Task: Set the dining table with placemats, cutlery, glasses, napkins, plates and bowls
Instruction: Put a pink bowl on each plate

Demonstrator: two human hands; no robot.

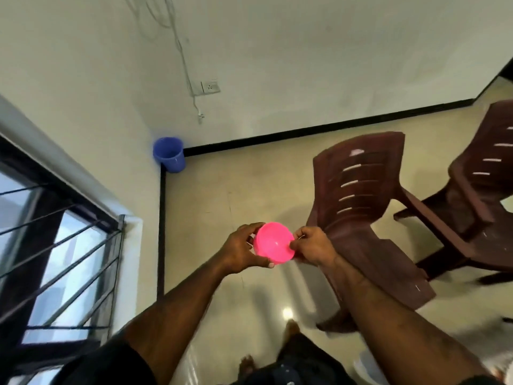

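Pink, glossy round plastic bowl [274,245] sits clasped between our left hand [241,250] and right hand [312,247], fingers curled round its rim.

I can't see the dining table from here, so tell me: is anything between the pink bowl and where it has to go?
Cannot tell: no table shows in this view. Both hands, left hand and right hand, hold the pink bowl in the air over the floor. The nearest brown chair stands close to its right, a second one beyond.

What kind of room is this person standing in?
Probably a plain room in a home: brown plastic chairs, a barred window, a blue bucket in the corner, and a wall socket.
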